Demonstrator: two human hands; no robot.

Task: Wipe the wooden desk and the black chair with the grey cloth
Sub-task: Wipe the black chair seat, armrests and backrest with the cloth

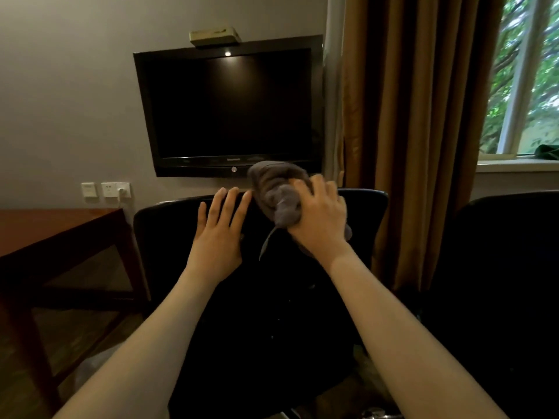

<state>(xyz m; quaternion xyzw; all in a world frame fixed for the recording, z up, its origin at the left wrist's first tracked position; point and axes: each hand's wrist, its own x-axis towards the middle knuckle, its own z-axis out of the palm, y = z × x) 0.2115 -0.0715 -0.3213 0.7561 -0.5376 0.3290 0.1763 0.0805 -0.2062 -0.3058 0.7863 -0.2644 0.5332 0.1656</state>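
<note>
The grey cloth [278, 192] is bunched into a crumpled wad on the top edge of the black chair [163, 237], right of the backrest's middle, gripped by the right hand [320, 219]. The reddish-brown wooden desk [54, 228] stands just beside the chair's left side.

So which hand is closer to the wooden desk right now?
Left. The left hand lies flat on the backrest of the black chair, on the side toward the wooden desk. The right hand grips the grey cloth farther right on the backrest, away from the desk.
</note>
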